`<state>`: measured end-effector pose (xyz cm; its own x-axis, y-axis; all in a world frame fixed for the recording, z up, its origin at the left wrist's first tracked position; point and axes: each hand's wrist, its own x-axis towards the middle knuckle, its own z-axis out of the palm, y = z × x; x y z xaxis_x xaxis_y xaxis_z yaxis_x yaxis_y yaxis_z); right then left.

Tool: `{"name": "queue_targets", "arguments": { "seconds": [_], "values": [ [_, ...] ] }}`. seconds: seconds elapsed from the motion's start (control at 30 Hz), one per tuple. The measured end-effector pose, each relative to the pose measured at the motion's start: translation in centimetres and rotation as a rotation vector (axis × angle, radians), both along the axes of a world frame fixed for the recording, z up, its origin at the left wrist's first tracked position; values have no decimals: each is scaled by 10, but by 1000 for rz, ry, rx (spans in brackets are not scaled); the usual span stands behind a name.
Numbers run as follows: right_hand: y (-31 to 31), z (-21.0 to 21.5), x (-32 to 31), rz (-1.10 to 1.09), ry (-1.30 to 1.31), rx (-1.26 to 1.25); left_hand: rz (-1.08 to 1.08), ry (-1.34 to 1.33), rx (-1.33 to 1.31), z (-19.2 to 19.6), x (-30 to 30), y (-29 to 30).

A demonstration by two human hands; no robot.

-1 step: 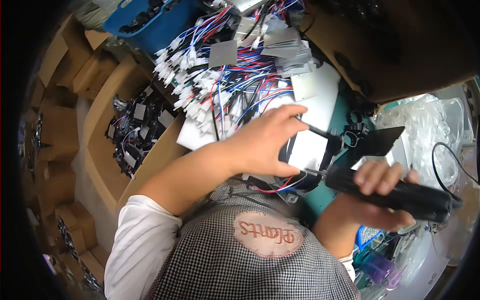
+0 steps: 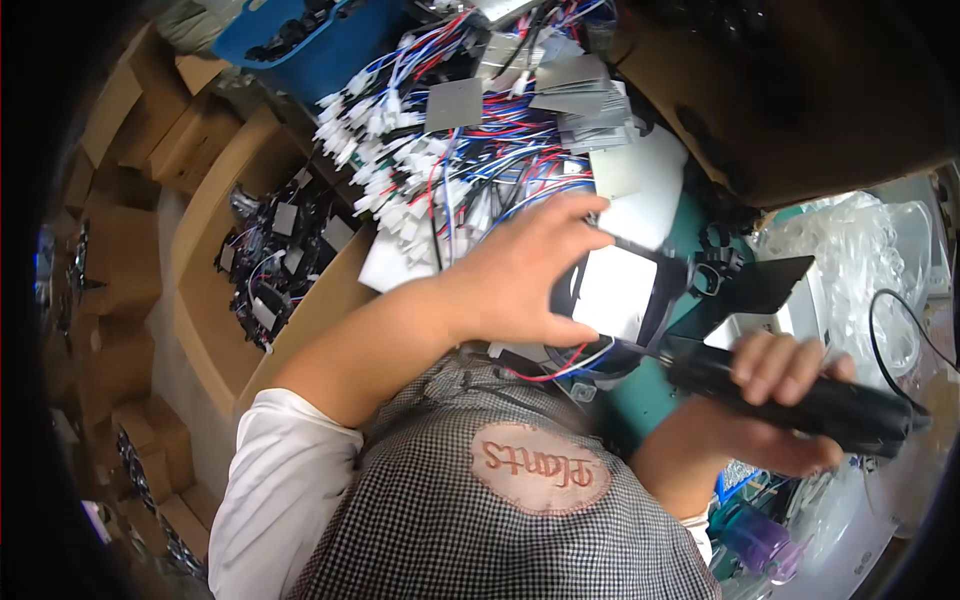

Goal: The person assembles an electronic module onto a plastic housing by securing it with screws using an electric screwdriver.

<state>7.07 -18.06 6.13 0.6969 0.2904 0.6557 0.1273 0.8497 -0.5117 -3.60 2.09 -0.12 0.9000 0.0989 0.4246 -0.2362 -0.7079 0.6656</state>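
Observation:
My left hand [image 2: 525, 270] is closed round a black plastic housing, thumb and forefinger spanning the left side of the bright metal plate [image 2: 616, 293] on top of it. Red, blue and white wires [image 2: 560, 370] come out from the housing's near side. In my right hand [image 2: 775, 400] is a black electric screwdriver [image 2: 820, 398], lying nearly level with its bit toward the housing. The bit is blurred near the plate's lower right; whether it touches the housing I cannot tell.
Wire bundles with white connectors [image 2: 400, 185] and thin metal plates [image 2: 590, 90] cover the far table. A cardboard box [image 2: 215, 310] of black parts stands left, a blue bin [image 2: 300, 45] behind. Clear plastic bags [image 2: 850, 260] and a purple-teal bottle [image 2: 765, 540] are at right.
My right hand has drawn the screwdriver slightly right and toward me, its bit moving off the plate's lower edge. My left hand still grips the housing.

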Motion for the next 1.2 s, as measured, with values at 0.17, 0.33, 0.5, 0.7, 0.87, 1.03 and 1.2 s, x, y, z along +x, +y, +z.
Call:
{"name": "queue_targets", "arguments": {
  "seconds": [0.17,0.33,0.5,0.7,0.87,1.03,1.2],
  "values": [
    [-25,18,1,-28,44,32,394,-154,-143,13,-67,77],
    [-33,6,6,-10,44,15,1135,-402,-592,-59,-185,144],
    [-35,-4,10,-56,92,-32,1590,-451,-1329,-152,-292,156],
    [-34,-11,5,-39,131,-46,1501,-588,-1292,-191,-319,177],
    [-31,-27,-1,-95,108,-94,1243,-502,-1032,-111,-209,184],
    [-40,-39,-1,-62,128,-108,909,-312,-558,-18,-92,157],
    [-42,-46,5,-58,158,-69,484,-338,-471,47,23,110]
  ]
}}
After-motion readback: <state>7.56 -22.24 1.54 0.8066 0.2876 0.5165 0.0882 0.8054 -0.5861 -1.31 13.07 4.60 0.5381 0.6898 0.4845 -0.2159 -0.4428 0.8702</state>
